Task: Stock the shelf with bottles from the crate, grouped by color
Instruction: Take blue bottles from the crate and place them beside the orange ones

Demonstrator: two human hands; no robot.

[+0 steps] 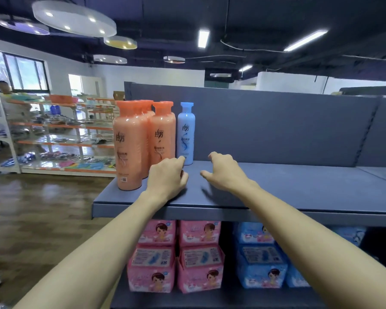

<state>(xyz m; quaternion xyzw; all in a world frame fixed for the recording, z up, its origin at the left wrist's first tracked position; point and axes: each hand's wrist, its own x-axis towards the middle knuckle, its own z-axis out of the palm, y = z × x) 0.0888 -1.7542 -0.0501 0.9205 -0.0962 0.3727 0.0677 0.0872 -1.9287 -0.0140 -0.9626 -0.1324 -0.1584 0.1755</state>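
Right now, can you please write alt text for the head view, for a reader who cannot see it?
Two empty hands, left hand and right hand, hover over a dark blue shelf holding orange bottles at its left end and one blue bottle beside them. Pink packs and blue packs fill the shelf below.

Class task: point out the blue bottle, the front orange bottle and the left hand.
blue bottle [186, 139]: head view, label.
front orange bottle [129, 148]: head view, body middle.
left hand [167, 177]: head view, back of hand.

Both forearms are bare, no sleeves in view; the left hand [168, 175] and right hand [225, 172] wear nothing.
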